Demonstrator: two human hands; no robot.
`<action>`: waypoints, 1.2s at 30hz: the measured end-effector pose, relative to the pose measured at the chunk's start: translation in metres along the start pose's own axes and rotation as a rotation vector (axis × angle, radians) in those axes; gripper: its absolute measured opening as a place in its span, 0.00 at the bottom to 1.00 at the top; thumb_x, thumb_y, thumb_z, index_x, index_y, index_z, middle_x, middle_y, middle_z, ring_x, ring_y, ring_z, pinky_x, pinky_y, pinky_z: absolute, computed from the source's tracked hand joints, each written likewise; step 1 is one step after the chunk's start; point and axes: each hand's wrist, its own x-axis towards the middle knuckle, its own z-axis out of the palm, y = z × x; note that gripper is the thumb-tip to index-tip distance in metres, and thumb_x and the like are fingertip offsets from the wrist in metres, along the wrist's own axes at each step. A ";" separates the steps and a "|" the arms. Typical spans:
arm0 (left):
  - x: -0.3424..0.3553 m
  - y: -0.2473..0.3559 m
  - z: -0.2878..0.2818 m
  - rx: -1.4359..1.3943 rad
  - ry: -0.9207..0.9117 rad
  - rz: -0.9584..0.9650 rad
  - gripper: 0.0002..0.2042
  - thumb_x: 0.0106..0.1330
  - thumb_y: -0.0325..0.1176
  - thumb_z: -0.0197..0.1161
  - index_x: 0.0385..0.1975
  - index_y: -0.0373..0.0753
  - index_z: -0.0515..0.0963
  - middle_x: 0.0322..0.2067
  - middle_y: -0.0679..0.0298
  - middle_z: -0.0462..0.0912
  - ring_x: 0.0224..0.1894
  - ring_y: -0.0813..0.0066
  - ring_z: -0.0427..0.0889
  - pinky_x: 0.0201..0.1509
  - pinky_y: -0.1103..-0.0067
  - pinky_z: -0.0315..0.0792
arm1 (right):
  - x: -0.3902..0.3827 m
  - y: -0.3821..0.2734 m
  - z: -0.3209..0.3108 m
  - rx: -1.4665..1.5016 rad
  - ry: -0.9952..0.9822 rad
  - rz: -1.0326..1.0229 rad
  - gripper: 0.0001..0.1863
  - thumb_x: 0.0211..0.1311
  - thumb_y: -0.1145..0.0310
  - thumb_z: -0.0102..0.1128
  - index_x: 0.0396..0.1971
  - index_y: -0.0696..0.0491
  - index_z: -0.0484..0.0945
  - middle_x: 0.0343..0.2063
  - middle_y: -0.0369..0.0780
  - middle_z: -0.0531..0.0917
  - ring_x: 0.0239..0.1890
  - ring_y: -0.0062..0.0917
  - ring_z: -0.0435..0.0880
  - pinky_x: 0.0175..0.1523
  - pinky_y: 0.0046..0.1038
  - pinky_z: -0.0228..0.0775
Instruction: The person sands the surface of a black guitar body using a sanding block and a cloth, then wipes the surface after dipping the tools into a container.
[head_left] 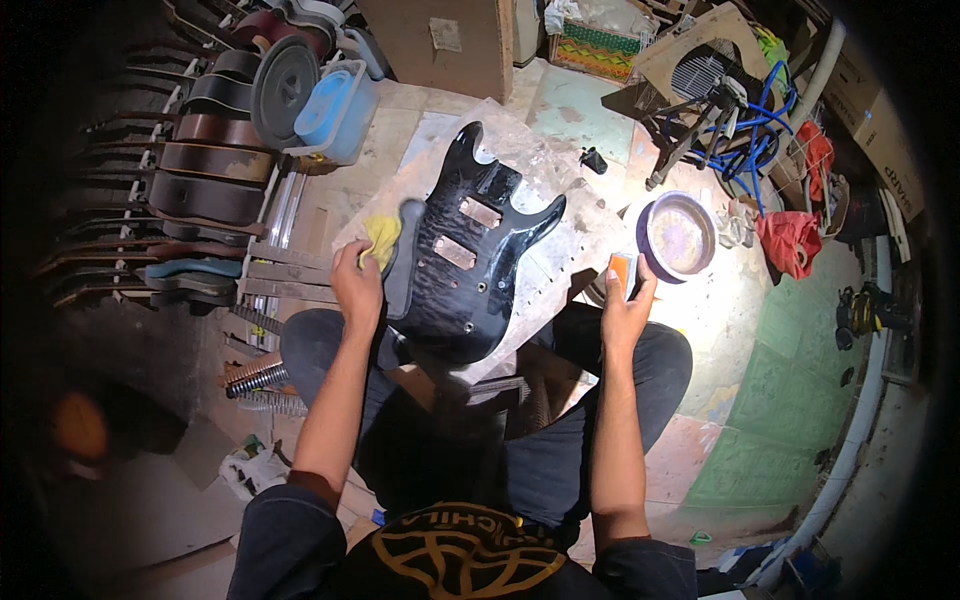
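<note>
A dark, glossy electric guitar body with two rectangular pickup cutouts lies on a stained board in front of my knees. At its left edge, my left hand has its fingers closed on a yellow cloth. The cloth rests against the rim of the body. Off to the right of the guitar body, my right hand grips a small orange-and-grey block between thumb and fingers. That hand is close to a round purple basin and apart from the guitar body.
Several guitars stand in a row along the left. Behind them sit a blue plastic tub and a round grey lid. A coiled blue hose and a red cloth lie at the right. Cardboard boxes stand farther right.
</note>
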 end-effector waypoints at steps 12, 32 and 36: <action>0.065 0.051 -0.067 -0.251 0.295 -0.073 0.12 0.66 0.26 0.57 0.46 0.30 0.82 0.42 0.56 0.86 0.45 0.62 0.84 0.56 0.69 0.76 | 0.010 0.026 0.006 0.160 0.040 0.156 0.30 0.71 0.72 0.66 0.70 0.59 0.68 0.60 0.43 0.78 0.57 0.25 0.79 0.62 0.26 0.71; -0.091 0.096 0.118 0.326 -0.609 0.660 0.31 0.70 0.39 0.60 0.73 0.40 0.68 0.75 0.46 0.62 0.77 0.41 0.60 0.77 0.48 0.57 | 0.008 0.010 0.006 0.175 -0.020 0.281 0.34 0.70 0.70 0.68 0.71 0.62 0.65 0.64 0.48 0.74 0.64 0.29 0.75 0.66 0.28 0.70; -0.062 0.121 0.142 0.347 -0.589 0.712 0.32 0.65 0.35 0.64 0.72 0.42 0.69 0.75 0.49 0.63 0.76 0.45 0.61 0.77 0.51 0.58 | 0.008 0.012 0.009 0.189 -0.016 0.307 0.33 0.70 0.70 0.69 0.71 0.62 0.66 0.63 0.47 0.75 0.63 0.29 0.75 0.66 0.28 0.69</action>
